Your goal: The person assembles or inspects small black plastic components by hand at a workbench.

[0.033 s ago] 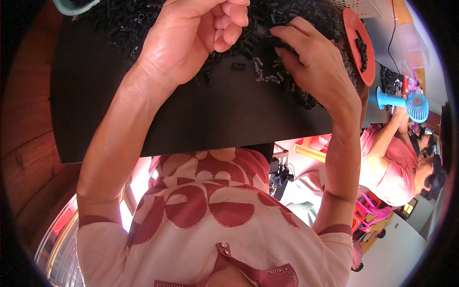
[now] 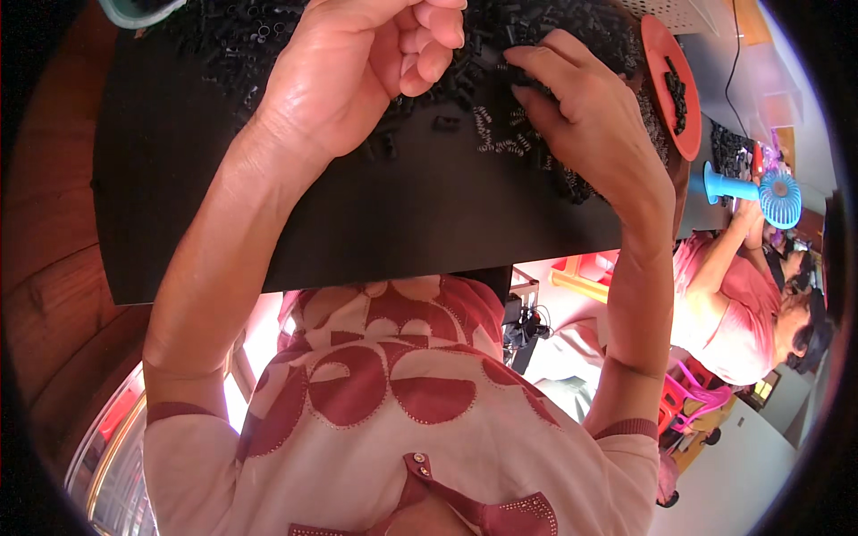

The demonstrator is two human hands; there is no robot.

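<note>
My left hand is raised over the near edge of a spread of small black plastic parts. Its fingers curl inward, and the top of the picture cuts off part of the thumb side, so anything held there is hidden. Over the parts to the right is my right hand, palm down. Its thumb and forefinger stand apart, with dark parts behind the gap and nothing plainly gripped. Small metal coil springs lie just left of that hand's thumb. A few loose black pieces rest between the hands.
The dark table ends just before my body. At its right edge sits an orange-red dish with black parts in it. A greenish container shows at the upper left. Right of the table are a blue fan and a person in pink.
</note>
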